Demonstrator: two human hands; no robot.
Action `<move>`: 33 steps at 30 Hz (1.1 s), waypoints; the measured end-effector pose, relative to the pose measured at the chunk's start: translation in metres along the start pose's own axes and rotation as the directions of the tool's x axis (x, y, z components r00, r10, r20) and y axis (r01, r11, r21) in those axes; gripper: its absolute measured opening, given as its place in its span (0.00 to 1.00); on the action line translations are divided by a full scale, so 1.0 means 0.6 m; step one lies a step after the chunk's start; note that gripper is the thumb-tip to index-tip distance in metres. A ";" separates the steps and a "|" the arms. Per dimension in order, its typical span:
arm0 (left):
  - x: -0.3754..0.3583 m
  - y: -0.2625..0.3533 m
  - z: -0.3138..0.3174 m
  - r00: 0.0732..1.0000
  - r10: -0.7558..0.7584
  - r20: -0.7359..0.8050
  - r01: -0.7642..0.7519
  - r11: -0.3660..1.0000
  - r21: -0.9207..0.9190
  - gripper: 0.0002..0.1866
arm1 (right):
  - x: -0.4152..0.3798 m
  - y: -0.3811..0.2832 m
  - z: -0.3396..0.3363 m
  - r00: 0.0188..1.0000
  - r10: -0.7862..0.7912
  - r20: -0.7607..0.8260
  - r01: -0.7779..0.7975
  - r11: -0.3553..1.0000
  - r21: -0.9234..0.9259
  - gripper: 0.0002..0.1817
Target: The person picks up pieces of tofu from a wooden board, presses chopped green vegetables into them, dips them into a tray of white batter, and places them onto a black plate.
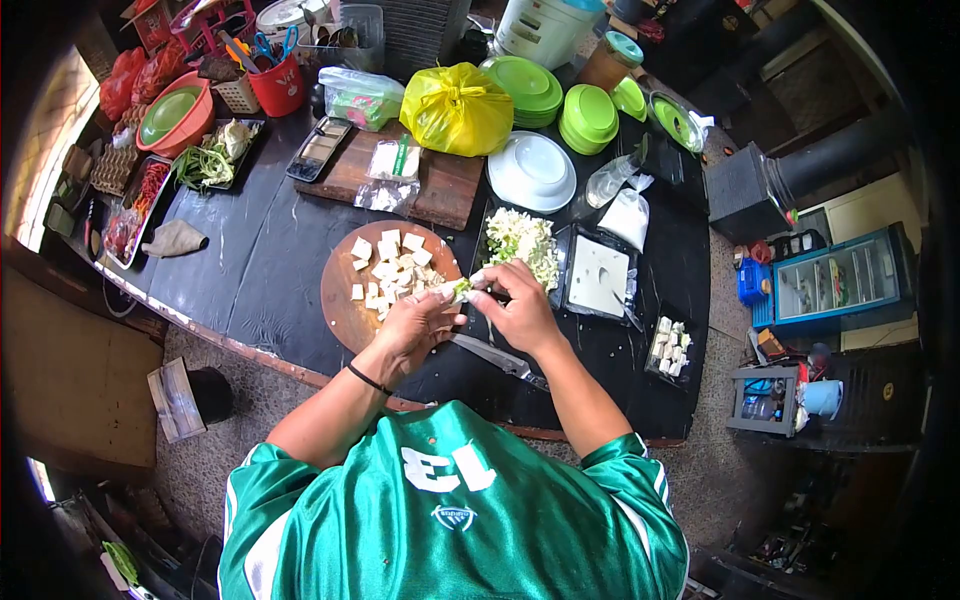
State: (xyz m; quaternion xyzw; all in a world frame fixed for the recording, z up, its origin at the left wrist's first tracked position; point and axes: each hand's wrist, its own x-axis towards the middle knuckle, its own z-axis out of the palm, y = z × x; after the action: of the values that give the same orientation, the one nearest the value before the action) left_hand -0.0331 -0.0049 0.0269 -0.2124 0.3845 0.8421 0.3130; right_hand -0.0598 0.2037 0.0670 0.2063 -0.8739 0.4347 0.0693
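My left hand and my right hand meet over the right edge of a round wooden board. Their fingertips are closed on a small pale-green and white vegetable piece, whose exact kind I cannot make out. Cut off-white cubes that look like tofu or tempeh are heaped on the board. Just below my hands lies a knife, its handle pointing right. Beyond my right hand is a tray of chopped pale-green and white vegetable.
To the right, a black tray holds a white slab with a blade on it. A small tray of white pieces sits near the table's right edge. Behind are a rectangular wooden board, a yellow bag and green plates.
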 end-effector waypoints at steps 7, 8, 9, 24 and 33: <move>0.014 -0.010 -0.012 0.999 0.028 0.039 -0.027 1.000 -0.011 0.11 | 0.000 0.015 0.020 0.993 -0.109 -0.044 0.107 0.993 -0.050 0.08; 0.013 -0.010 -0.012 0.999 0.029 0.021 -0.028 1.000 -0.004 0.10 | -0.001 0.019 0.021 0.989 -0.142 -0.051 0.139 0.988 -0.064 0.08; 0.011 -0.007 -0.010 1.000 0.031 0.005 -0.031 1.000 0.001 0.10 | 0.000 0.017 0.020 0.988 -0.143 -0.051 0.139 0.988 -0.066 0.08; 0.009 0.005 -0.017 0.998 0.053 -0.042 -0.053 0.998 0.020 0.08 | 0.012 0.106 0.021 0.971 0.175 -0.165 -0.231 0.869 -0.437 0.06; 0.016 0.000 -0.013 0.996 0.083 -0.043 -0.080 0.995 0.053 0.09 | 0.014 0.016 0.041 0.998 0.064 0.030 -0.062 0.997 -0.041 0.11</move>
State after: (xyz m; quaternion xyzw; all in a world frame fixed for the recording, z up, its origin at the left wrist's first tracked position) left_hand -0.0393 -0.0076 0.0163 -0.2074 0.4213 0.8390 0.2749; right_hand -0.0699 0.1868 0.0473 0.1840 -0.8895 0.4158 0.0460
